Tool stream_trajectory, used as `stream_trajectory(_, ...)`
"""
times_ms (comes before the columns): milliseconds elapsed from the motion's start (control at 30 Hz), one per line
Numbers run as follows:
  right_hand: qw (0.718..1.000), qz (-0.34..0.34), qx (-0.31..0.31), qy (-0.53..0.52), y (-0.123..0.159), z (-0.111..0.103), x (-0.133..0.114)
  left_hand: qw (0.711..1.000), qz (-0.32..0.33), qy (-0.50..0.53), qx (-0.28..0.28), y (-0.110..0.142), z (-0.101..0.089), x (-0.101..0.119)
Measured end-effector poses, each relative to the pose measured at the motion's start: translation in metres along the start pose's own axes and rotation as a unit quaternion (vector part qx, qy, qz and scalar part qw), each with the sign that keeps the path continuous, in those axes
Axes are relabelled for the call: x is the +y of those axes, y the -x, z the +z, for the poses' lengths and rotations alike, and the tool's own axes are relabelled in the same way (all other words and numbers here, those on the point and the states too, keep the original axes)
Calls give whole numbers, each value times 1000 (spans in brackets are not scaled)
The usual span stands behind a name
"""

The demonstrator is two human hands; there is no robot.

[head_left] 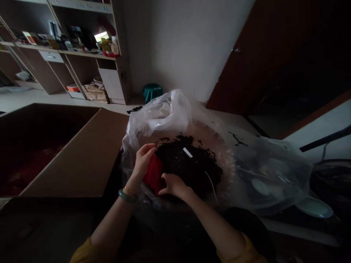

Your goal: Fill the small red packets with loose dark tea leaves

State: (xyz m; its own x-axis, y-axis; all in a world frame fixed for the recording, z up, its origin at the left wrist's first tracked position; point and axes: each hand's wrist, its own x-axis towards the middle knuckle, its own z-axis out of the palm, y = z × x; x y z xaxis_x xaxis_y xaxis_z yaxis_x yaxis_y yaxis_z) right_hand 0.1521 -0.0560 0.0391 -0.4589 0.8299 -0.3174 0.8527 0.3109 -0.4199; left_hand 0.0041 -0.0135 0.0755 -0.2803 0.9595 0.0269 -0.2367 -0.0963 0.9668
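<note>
Hands (174,184) at dark soil (189,168), seemingly; wall shelves (82,53) behind.

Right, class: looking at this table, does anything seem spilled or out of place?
Yes: a dark streak of what looks like soil lies on the pale tabletop, apparently outside the clear plastic bag. It looks spilled because it sits apart from the main heap of dark soil.

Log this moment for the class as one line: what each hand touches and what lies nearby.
left hand: on red object | right hand: at its edge, by dark soil | nearby: clear plastic bag, white strip
</note>
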Motion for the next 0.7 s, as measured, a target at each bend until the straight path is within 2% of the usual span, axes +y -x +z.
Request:
stream_trajectory(100,997,-19,-6,70,3,4,-2,999,-18,-14,-34,1,1,-2)
stream_trajectory(200,994,-37,5,98,4,5,1,999,-29,-6,-46,4,3,-5)
stream_trajectory(367,992,-96,12,83,-2,1,12,998,-44,-1,-48,4,5,-4)
stream_trajectory(700,986,-126,53,91,-7,11,12,996,-68,-8,-62,5,2,-8)
